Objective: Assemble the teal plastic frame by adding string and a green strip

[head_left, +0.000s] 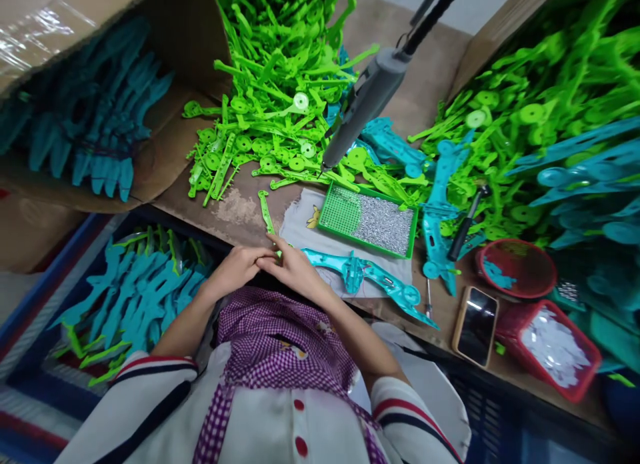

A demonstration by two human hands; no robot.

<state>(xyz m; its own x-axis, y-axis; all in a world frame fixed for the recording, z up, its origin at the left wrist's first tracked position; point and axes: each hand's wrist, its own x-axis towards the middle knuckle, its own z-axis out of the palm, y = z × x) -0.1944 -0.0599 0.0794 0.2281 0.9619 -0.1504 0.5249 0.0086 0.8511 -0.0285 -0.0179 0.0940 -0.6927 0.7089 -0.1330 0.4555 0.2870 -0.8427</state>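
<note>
My left hand point(239, 269) and my right hand point(294, 269) meet at the table's front edge, fingertips touching. Fingers of both are curled together, and whatever lies between them is too small to make out. Just behind them a thin green part point(265, 211) lies on the table. Beside my right hand, a long turquoise piece point(353, 272) rests on a white cloth point(299, 217). On that cloth also stands a green tray point(414, 241) holding many small metal pieces. A grey powered screwdriver point(367, 104) hangs above, its tip over the tray's back left corner.
Green parts point(280, 111) are heaped behind. A cardboard box point(197, 131) with turquoise parts is at left, above a blue crate point(33, 317). At right are a second turquoise piece point(440, 204), a hammer point(465, 231), red bowl point(520, 287), phone point(476, 325) and red container point(585, 374).
</note>
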